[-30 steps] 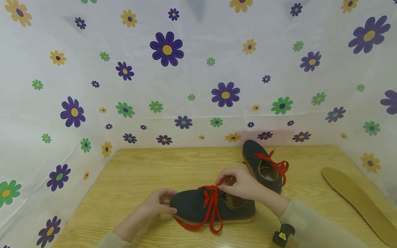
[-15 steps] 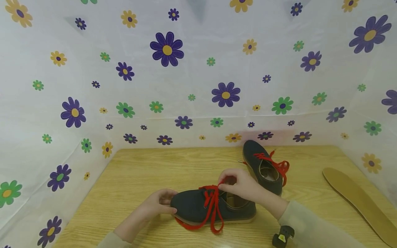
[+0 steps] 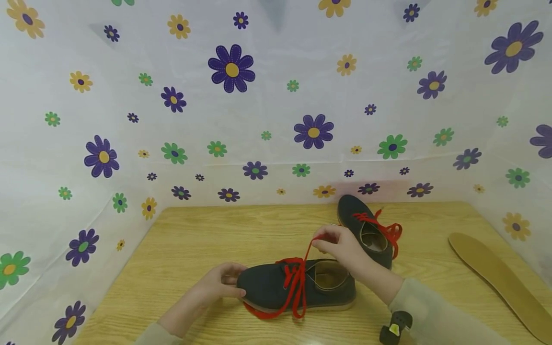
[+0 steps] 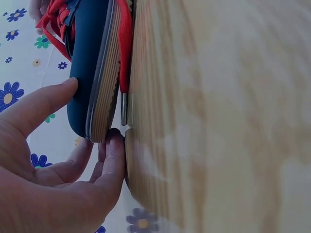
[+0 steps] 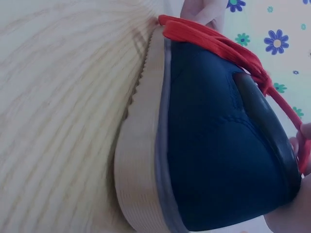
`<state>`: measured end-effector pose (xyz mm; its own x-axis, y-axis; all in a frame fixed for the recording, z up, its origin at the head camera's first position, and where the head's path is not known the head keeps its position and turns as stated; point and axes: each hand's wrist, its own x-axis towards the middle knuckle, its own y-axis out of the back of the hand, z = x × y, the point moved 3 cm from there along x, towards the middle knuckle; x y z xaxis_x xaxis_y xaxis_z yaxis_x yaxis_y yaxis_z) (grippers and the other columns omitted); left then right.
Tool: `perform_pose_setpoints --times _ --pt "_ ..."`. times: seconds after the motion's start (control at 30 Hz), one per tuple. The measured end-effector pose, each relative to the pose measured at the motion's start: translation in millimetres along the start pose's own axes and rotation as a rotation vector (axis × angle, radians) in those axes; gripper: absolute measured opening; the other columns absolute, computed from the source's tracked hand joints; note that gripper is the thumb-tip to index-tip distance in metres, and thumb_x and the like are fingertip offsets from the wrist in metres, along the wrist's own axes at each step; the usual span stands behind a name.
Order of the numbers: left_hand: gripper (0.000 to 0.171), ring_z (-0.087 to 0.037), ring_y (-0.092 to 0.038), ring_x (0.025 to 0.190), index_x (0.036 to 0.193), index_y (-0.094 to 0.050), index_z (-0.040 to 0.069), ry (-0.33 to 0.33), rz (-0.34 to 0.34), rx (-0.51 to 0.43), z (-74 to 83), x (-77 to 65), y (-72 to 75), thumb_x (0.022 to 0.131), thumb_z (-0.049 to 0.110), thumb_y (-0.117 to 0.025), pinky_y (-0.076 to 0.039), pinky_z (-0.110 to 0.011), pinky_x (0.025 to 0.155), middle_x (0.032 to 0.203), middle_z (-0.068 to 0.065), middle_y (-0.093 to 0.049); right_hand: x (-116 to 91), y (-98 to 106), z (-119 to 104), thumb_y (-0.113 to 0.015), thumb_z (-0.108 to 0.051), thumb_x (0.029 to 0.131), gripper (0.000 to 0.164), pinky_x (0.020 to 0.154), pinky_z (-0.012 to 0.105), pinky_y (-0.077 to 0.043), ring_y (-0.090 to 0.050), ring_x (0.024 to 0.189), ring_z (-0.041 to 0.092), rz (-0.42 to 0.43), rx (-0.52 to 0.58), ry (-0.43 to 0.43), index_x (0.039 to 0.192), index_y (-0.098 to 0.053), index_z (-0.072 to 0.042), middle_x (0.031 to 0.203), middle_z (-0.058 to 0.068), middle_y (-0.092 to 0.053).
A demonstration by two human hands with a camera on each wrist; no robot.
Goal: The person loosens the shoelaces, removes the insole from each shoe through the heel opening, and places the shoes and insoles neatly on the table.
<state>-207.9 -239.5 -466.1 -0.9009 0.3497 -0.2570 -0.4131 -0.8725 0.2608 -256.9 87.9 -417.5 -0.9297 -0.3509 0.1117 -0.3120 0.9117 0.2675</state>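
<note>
A dark blue shoe (image 3: 263,287) with a ridged tan sole lies on the table, toe to the left. My left hand (image 3: 217,286) holds its toe, thumb on the upper and fingers at the front of the sole, as the left wrist view shows. My right hand (image 3: 340,247) pinches a red shoelace (image 3: 308,250) and holds it taut above the shoe's opening. Other lace loops hang over the near side. In the left wrist view, a metal-tipped lace end (image 4: 124,104) lies beside the sole.
A second dark blue shoe (image 3: 351,211) with red laces sits behind my right hand. A tan insole (image 3: 491,273) lies at the right of the wooden table (image 3: 215,230). Flower-printed white sheeting (image 3: 258,105) stands around the table's back and sides.
My right hand has risen from the knot, drawing the pinched lace upward. The loop hanging at the near side has shortened slightly. My left hand and the shoe stay in place.
</note>
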Motion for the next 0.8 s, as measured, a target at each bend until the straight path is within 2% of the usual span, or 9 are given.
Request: perform_pose_setpoints --times 0.1,0.27,0.33,0.43,0.6,0.8 --pt "0.063 -0.020 -0.068 0.108 0.144 -0.052 -0.010 0.002 -0.004 -0.005 -0.5 0.4 0.3 0.089 0.004 -0.081 -0.055 -0.039 0.098 0.132 -0.019 -0.067 1 1 -1 -0.072 -0.005 0.098 0.015 0.076 0.026 -0.053 -0.061 0.081 0.008 -0.040 -0.011 0.020 0.105 -0.070 0.007 0.091 -0.004 -0.065" --pt "0.063 -0.020 -0.068 0.108 0.143 -0.053 -0.009 0.008 -0.004 -0.009 -1.6 1.1 0.8 0.089 0.004 -0.082 -0.056 -0.038 0.097 0.132 -0.019 -0.067 2 2 -5 -0.072 -0.002 0.097 0.015 0.082 0.021 -0.055 -0.067 0.090 0.005 -0.124 -0.050 0.113 0.109 -0.072 0.008 0.105 0.020 -0.073" --pt "0.063 -0.020 -0.069 0.108 0.143 -0.053 -0.009 0.010 -0.005 -0.011 -1.9 1.3 0.9 0.089 0.004 -0.082 -0.057 -0.038 0.097 0.132 -0.019 -0.067 3 3 -6 -0.073 -0.001 0.097 0.015 0.083 0.021 -0.055 -0.067 0.091 0.004 -0.153 -0.074 0.147 0.110 -0.074 0.006 0.109 0.024 -0.073" --pt "0.063 -0.020 -0.069 0.109 0.144 -0.053 -0.009 0.011 -0.007 -0.017 -2.2 1.9 1.2 0.089 0.004 -0.082 -0.058 -0.038 0.096 0.132 -0.019 -0.067 3 3 -7 -0.075 -0.005 0.097 0.011 0.081 0.023 -0.056 -0.067 0.089 0.003 -0.170 -0.138 0.189 0.107 -0.076 0.000 0.107 0.020 -0.075" --pt "0.063 -0.020 -0.069 0.108 0.144 -0.054 -0.008 0.017 -0.004 -0.010 -3.6 3.3 2.1 0.089 0.005 -0.082 -0.057 -0.039 0.098 0.132 -0.018 -0.067 4 3 -9 -0.079 -0.014 0.096 0.007 0.082 0.025 -0.057 -0.066 0.087 0.005 -0.136 -0.226 0.225 0.096 -0.078 -0.008 0.096 0.006 -0.076" --pt "0.062 -0.020 -0.068 0.109 0.143 -0.055 -0.006 0.019 0.005 0.011 -4.3 3.1 2.7 0.089 0.005 -0.082 -0.056 -0.043 0.101 0.135 -0.019 -0.065 3 -1 -14 -0.079 -0.013 0.096 0.012 0.077 0.025 -0.057 -0.063 0.080 0.005 -0.141 -0.277 0.250 0.105 -0.076 -0.007 0.089 0.004 -0.071"
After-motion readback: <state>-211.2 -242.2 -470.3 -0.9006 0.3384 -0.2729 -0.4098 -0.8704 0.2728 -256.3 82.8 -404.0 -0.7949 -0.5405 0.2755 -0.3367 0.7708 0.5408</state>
